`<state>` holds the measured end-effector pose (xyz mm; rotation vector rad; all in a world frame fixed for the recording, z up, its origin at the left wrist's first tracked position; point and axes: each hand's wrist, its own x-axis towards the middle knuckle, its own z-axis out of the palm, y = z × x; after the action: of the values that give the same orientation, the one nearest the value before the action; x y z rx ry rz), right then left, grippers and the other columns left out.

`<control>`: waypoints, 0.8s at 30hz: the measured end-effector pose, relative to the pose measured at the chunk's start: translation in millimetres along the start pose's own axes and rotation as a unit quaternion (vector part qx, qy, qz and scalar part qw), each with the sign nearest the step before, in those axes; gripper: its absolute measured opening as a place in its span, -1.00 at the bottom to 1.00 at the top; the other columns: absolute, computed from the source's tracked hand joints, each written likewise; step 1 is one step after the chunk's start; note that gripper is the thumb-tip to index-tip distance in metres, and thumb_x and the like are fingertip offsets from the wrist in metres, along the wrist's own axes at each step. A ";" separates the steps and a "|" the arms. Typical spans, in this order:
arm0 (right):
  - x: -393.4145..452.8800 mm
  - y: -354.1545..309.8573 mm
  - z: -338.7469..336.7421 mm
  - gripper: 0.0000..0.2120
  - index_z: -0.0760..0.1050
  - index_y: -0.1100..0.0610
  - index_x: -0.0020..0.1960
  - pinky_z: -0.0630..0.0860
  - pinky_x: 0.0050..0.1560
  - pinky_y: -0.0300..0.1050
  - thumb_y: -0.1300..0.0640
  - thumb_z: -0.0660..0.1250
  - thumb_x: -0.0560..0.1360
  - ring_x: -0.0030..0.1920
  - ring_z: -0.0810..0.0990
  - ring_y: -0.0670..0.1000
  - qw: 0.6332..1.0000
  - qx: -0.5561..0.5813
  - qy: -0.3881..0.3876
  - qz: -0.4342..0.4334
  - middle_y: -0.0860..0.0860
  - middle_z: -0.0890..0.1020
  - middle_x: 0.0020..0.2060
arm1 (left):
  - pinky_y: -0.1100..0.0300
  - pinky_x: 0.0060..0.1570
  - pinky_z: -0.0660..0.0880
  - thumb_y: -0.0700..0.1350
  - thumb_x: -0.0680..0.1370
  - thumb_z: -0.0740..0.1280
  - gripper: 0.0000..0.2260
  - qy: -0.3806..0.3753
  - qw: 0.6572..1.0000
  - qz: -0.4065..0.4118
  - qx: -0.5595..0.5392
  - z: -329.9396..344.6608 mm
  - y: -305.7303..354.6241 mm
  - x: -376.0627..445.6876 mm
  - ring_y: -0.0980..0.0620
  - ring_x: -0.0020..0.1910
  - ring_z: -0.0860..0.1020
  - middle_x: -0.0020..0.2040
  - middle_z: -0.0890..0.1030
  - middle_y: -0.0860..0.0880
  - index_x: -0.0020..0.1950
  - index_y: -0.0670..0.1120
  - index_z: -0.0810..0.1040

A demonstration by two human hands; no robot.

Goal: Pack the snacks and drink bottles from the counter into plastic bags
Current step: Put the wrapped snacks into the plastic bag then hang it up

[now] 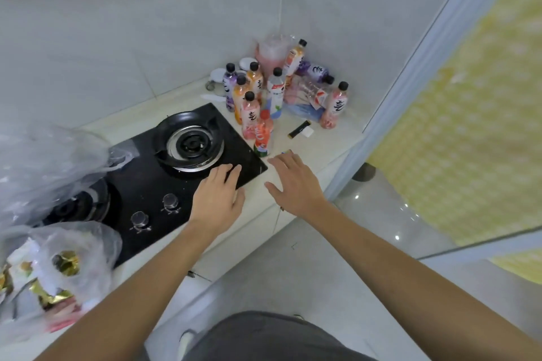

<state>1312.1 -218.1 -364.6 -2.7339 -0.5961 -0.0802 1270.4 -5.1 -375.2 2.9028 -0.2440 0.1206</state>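
Observation:
Several drink bottles (250, 113) with black caps stand clustered in the counter's far corner, with a red-capped orange bottle (263, 135) nearest to me. A pink bottle (334, 105) stands apart at the right. A small black stick packet (299, 129) lies on the counter. My left hand (220, 196) hovers with fingers relaxed over the corner of the black stove. My right hand (293, 182) reaches out, fingers spread, just short of the orange bottle. Both hands hold nothing. A plastic bag with gold-wrapped snacks (58, 267) sits at the lower left.
A black two-burner gas stove (176, 161) fills the counter's middle. Another clear plastic bag (44, 167) billows over the left burner. Wrapped packets (308, 97) and a pinkish bag (271, 53) lie behind the bottles. A glass door frame (396, 91) bounds the right.

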 end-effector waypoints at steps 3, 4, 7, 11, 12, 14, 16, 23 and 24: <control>6.7 50.1 -10.1 -0.49 0.41 0.11 0.46 0.56 0.12 0.08 -0.04 0.38 0.57 0.32 0.42 0.13 1.000 -0.006 -0.020 0.015 0.05 0.47 0.37 | -0.06 0.14 0.54 0.00 0.62 0.27 -0.52 -0.015 1.000 0.004 -0.008 13.9 37.1 28.2 -0.14 0.33 0.46 0.38 0.48 -0.14 0.50 -0.16 0.42; 10.8 65.0 -11.4 -0.48 0.41 0.10 0.46 0.57 0.08 0.08 -0.04 0.38 0.57 0.30 0.42 0.12 1.000 -0.008 -0.023 0.017 0.03 0.46 0.37 | -0.04 0.10 0.54 0.01 0.62 0.27 -0.53 -0.013 1.000 0.008 -0.007 19.5 46.1 38.2 -0.13 0.29 0.47 0.35 0.49 -0.12 0.49 -0.15 0.42; 28.5 105.2 -10.4 -0.51 0.43 0.09 0.44 0.58 0.02 0.07 -0.02 0.40 0.56 0.27 0.43 0.12 0.999 -0.005 -0.026 0.025 0.02 0.46 0.35 | 0.00 0.04 0.53 0.02 0.61 0.26 -0.56 -0.017 1.000 0.012 -0.019 37.5 66.0 73.3 -0.10 0.23 0.47 0.31 0.48 -0.07 0.46 -0.11 0.42; 61.7 152.2 0.9 -0.48 0.39 0.10 0.47 0.58 0.08 0.10 0.01 0.40 0.56 0.35 0.39 0.13 0.998 -0.012 -0.055 0.040 0.03 0.42 0.41 | -0.01 0.01 0.54 0.01 0.62 0.28 -0.55 -0.017 0.999 0.013 -0.038 70.5 83.5 124.9 -0.11 0.23 0.47 0.33 0.47 -0.09 0.48 -0.11 0.39; 72.0 163.2 4.4 -0.46 0.36 0.10 0.49 0.58 0.12 0.11 0.01 0.39 0.57 0.38 0.36 0.13 0.997 -0.015 -0.069 0.045 0.03 0.39 0.44 | -0.02 0.02 0.55 0.00 0.62 0.28 -0.55 -0.019 0.999 0.015 -0.043 78.8 86.2 139.0 -0.12 0.25 0.48 0.34 0.47 -0.11 0.49 -0.11 0.39; 92.7 184.2 11.6 -0.45 0.32 0.09 0.52 0.57 0.17 0.11 0.01 0.38 0.58 0.41 0.33 0.12 0.993 -0.022 -0.100 0.054 0.03 0.35 0.47 | -0.04 0.12 0.56 -0.01 0.62 0.28 -0.54 -0.027 0.998 0.014 -0.052 97.1 87.8 166.8 -0.14 0.33 0.46 0.37 0.47 -0.12 0.50 -0.11 0.38; 112.4 203.1 17.5 -0.43 0.29 0.08 0.53 0.57 0.19 0.12 0.02 0.37 0.58 0.43 0.30 0.12 0.989 -0.031 -0.130 0.060 0.04 0.31 0.50 | -0.07 0.19 0.56 0.00 0.63 0.24 -0.54 -0.047 0.996 0.006 -0.071 113.5 87.9 192.4 -0.15 0.39 0.42 0.39 0.45 -0.10 0.51 -0.10 0.35; 181.1 255.4 42.9 -0.33 0.24 0.09 0.57 0.59 0.19 0.16 0.17 0.39 0.52 0.54 0.21 0.16 0.976 -0.047 -0.208 0.036 0.06 0.22 0.58 | -0.16 0.19 0.51 0.06 0.60 0.13 -0.48 -0.120 0.992 -0.001 -0.042 152.2 85.0 244.1 -0.22 0.29 0.47 0.37 0.46 -0.15 0.53 -0.11 0.35; 189.1 263.1 48.9 -0.32 0.25 0.12 0.57 0.58 0.21 0.16 0.20 0.40 0.51 0.57 0.18 0.17 0.975 -0.041 -0.218 0.029 0.08 0.21 0.59 | -0.17 0.19 0.51 0.06 0.59 0.14 -0.47 -0.136 0.990 0.002 -0.036 158.0 84.5 247.9 -0.22 0.29 0.47 0.38 0.45 -0.15 0.54 -0.10 0.34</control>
<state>1592.1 -351.6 -470.0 -2.8608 -0.6364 0.5344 1509.3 -161.1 -485.6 2.8399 -0.2927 -0.2787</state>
